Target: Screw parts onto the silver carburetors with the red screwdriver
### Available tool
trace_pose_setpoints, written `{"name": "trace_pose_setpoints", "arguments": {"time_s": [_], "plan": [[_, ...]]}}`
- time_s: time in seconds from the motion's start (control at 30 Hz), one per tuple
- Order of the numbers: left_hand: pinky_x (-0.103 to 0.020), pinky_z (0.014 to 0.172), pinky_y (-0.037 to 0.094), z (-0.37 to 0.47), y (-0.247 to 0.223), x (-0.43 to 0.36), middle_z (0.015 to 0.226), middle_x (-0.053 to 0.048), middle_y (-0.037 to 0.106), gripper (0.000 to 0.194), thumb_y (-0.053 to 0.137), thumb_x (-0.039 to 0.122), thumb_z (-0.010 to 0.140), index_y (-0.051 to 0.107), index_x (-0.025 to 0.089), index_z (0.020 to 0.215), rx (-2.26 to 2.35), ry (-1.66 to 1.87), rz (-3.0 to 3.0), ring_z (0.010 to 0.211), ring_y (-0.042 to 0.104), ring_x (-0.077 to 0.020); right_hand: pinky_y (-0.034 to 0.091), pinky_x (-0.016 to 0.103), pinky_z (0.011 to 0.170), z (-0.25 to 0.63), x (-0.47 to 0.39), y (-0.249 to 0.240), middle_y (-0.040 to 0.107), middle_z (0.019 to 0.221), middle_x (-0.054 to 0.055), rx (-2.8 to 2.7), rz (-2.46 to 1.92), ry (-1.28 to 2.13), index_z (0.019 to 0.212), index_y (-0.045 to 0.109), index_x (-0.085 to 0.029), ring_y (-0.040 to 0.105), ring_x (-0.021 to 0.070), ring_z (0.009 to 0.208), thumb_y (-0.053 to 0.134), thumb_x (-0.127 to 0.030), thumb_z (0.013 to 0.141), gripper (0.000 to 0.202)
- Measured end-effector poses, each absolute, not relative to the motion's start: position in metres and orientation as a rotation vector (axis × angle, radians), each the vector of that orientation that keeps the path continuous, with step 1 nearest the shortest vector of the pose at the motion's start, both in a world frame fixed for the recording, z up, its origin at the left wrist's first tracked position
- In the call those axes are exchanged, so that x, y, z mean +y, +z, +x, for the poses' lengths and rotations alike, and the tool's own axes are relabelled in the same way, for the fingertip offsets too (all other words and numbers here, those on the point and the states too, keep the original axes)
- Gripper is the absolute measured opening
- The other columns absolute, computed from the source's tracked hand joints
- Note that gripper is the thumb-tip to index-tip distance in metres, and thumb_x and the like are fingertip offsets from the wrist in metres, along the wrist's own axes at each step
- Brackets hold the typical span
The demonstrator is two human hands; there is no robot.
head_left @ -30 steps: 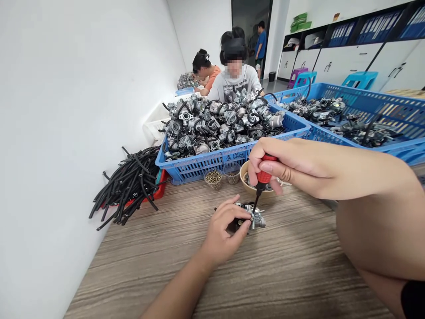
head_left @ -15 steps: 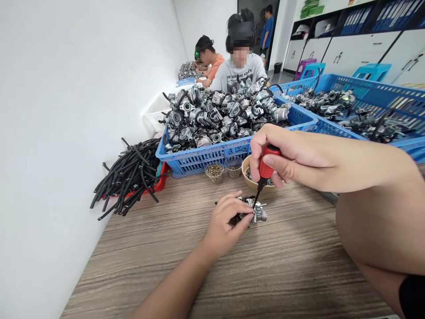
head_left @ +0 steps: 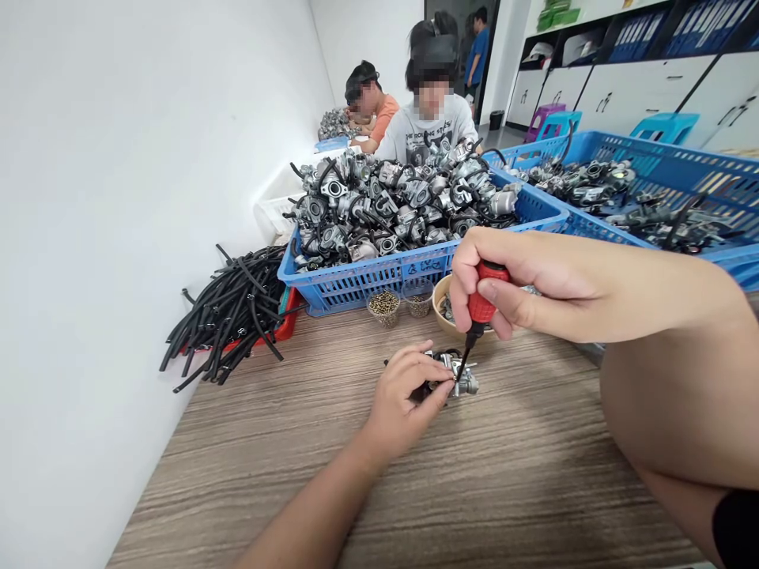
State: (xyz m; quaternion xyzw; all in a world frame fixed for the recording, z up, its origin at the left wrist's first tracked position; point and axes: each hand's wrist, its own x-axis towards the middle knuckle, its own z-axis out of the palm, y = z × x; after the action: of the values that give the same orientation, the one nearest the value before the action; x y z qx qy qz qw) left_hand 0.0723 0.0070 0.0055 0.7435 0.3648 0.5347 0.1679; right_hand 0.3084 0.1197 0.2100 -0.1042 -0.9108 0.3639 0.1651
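Observation:
My right hand (head_left: 504,288) grips a screwdriver (head_left: 487,299) by its red handle, its dark shaft slanting down and to the left. The screwdriver's tip meets a small metal carburetor (head_left: 468,383) lying on the wooden table (head_left: 285,458). From the left, my left hand (head_left: 409,383) is closed round the carburetor, with thumb and fingertips close to the screwdriver's tip. My left fingers cover part of the carburetor's body. Whether a screw sits under the tip is too small to make out.
Carburetors fill a blue crate (head_left: 356,292) behind my hands; another blue crate (head_left: 729,170) stands at right. Two clear cups (head_left: 384,318) of small brass-coloured parts and a tan bowl (head_left: 439,304) stand before it. Black hoses (head_left: 228,316) overflow a red tray (head_left: 288,325). A person (head_left: 436,126) sits opposite.
The screwdriver's handle has shifted slightly right, together with my right hand, so the shaft leans more. My left hand and the carburetor stay almost where they were.

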Motion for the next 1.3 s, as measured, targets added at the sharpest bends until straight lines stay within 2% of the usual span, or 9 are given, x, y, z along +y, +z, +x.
{"name": "trace_pose_setpoints", "arguments": {"time_s": [0.47, 0.63, 0.77, 0.9, 1.1, 1.3], "plan": [[-0.058, 0.121, 0.064, 0.072, 0.004, 0.007, 0.109, -0.005, 0.091, 0.007, 0.084, 0.019, 0.107, 0.083, 0.024, 0.111, 1.040, 1.521, 2.125, 0.117, 0.087, -0.0278, 0.055, 0.028, 0.064, 0.303, 0.125, 0.207, 0.081, 0.113, 0.006, -2.627, -0.329, 1.038, 0.116, 0.060, -0.022, 0.073, 0.0136, 0.077, 0.059, -0.031, 0.116, 0.009], [-0.056, 0.121, 0.064, 0.072, 0.005, 0.007, 0.109, -0.005, 0.091, 0.008, 0.085, 0.018, 0.107, 0.083, 0.024, 0.111, 1.041, 1.524, 2.118, 0.118, 0.087, -0.0281, 0.057, 0.032, 0.072, 0.313, 0.120, 0.211, 0.079, 0.120, 0.006, -2.691, -0.336, 1.007, 0.123, 0.061, -0.025, 0.073, 0.0169, 0.087, 0.058, -0.040, 0.119, 0.016], [-0.056, 0.120, 0.064, 0.072, 0.006, 0.007, 0.107, -0.005, 0.091, 0.007, 0.085, 0.019, 0.107, 0.083, 0.025, 0.110, 1.043, 1.522, 2.113, 0.115, 0.087, -0.0275, 0.056, 0.033, 0.077, 0.327, 0.110, 0.217, 0.077, 0.123, 0.006, -2.765, -0.393, 1.004, 0.130, 0.061, -0.027, 0.070, 0.0179, 0.091, 0.057, -0.040, 0.120, 0.018], [-0.056, 0.120, 0.065, 0.073, 0.005, 0.008, 0.106, -0.004, 0.091, 0.008, 0.085, 0.018, 0.106, 0.082, 0.025, 0.109, 1.039, 1.533, 2.120, 0.108, 0.087, -0.0252, 0.055, 0.035, 0.081, 0.334, 0.097, 0.219, 0.077, 0.118, 0.006, -2.755, -0.449, 0.975, 0.130, 0.064, -0.027, 0.070, 0.0195, 0.092, 0.055, -0.044, 0.121, 0.021], [-0.056, 0.119, 0.066, 0.072, 0.004, 0.008, 0.106, -0.004, 0.091, 0.005, 0.084, 0.020, 0.107, 0.082, 0.025, 0.108, 1.051, 1.532, 2.143, 0.111, 0.087, -0.0262, 0.051, 0.036, 0.078, 0.335, 0.085, 0.217, 0.076, 0.112, 0.006, -2.739, -0.449, 0.856, 0.128, 0.067, -0.029, 0.067, 0.0219, 0.089, 0.047, -0.049, 0.123, 0.029], [-0.057, 0.118, 0.067, 0.073, 0.003, 0.009, 0.105, -0.005, 0.091, 0.002, 0.083, 0.023, 0.109, 0.082, 0.024, 0.107, 1.054, 1.555, 2.163, 0.111, 0.087, -0.0268, 0.054, 0.036, 0.080, 0.337, 0.098, 0.220, 0.075, 0.116, 0.008, -2.772, -0.464, 1.006, 0.131, 0.065, -0.027, 0.064, 0.0218, 0.089, 0.053, -0.047, 0.121, 0.025]]}}
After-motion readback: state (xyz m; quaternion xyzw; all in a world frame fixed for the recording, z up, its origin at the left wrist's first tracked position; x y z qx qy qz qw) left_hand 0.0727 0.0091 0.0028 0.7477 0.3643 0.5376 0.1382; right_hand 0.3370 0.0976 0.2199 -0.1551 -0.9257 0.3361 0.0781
